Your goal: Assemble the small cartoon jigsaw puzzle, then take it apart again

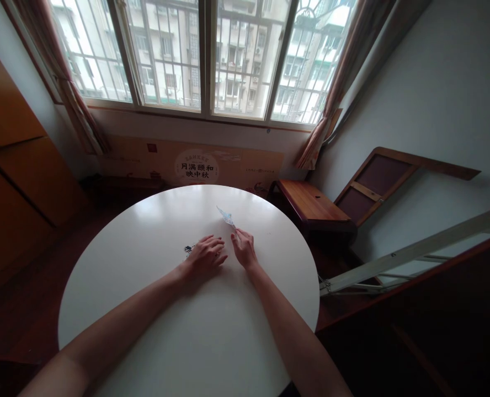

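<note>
On the white round table (145,264), my left hand (206,253) lies palm down with its fingers spread. Small black-and-white pieces (188,250) stick out beside its knuckles; they are too small to name, and the hand covers part of them. To the right, my right hand (244,247) is closed around the lower end of a small, crumpled, pale-blue plastic packet (227,216). Its pointed upper end tilts up and to the left, toward the window. The part inside the fingers is hidden.
Beyond the table's right edge stands a low wooden side table (309,199). A wooden frame (369,176) leans on the right wall, and a pale slanted rail (394,259) runs below it. A printed banner (145,160) lies under the barred window (245,60). Wooden cabinets (17,187) are at left.
</note>
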`<state>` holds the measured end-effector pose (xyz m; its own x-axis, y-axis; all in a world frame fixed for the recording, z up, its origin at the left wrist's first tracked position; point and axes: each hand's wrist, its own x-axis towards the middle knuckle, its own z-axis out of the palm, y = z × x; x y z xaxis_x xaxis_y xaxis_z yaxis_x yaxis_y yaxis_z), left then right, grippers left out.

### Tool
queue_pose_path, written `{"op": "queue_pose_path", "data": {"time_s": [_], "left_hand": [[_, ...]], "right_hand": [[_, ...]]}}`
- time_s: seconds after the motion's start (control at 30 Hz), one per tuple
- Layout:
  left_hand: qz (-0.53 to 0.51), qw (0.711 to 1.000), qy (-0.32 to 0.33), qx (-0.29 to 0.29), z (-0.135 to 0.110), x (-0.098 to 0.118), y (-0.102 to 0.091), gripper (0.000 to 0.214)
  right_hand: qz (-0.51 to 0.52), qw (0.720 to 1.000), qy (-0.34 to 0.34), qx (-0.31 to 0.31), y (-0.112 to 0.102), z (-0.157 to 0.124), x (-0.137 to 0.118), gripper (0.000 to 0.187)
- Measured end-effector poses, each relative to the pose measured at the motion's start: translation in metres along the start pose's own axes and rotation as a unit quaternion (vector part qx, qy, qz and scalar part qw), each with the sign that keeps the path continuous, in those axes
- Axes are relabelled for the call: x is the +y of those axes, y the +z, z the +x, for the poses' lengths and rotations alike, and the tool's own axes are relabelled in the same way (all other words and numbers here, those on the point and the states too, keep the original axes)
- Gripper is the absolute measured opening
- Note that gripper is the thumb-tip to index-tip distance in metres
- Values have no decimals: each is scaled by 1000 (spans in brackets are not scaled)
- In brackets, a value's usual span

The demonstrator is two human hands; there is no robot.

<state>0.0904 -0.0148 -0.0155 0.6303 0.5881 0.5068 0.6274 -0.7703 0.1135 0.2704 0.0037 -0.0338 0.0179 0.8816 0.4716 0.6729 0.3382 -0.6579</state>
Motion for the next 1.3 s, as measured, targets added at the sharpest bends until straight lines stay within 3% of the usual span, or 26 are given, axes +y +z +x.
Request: {"op": "queue_pose_path", "data": {"time_s": [0.13, 0.27, 0.4, 0.6, 0.73, 0.83, 1.03, 1.3], "left_hand": [[54, 993, -105, -9, -4, 6, 5, 66], [42, 990, -119, -56, -7, 5, 10, 44], [34, 992, -111, -40, -5, 2, 2, 31], [47, 988, -127, -78, -9, -7, -16, 36], [34, 986, -110, -118, -26, -19, -19, 61], [2, 985, -99, -139, -37, -29, -20, 56], [11, 989, -97, -109, -42, -52, -23, 46], [61, 980, -163, -97, -60, -100, -35, 47]], "right_hand": [[4, 1000, 7, -4, 0, 0, 0, 55], [6, 1000, 15, -3, 2, 0, 2, 52], [17, 1000, 18, 15, 2, 2, 3, 48], [36, 999, 29, 24, -1, 3, 2, 46], [46, 998, 39, 35, 1, 3, 3, 44], [56, 996, 48, 42, 2, 3, 6, 42], [59, 995, 62, 44, 0, 2, 8, 42], [65, 994, 67, 49, 0, 1, 9, 42]]}}
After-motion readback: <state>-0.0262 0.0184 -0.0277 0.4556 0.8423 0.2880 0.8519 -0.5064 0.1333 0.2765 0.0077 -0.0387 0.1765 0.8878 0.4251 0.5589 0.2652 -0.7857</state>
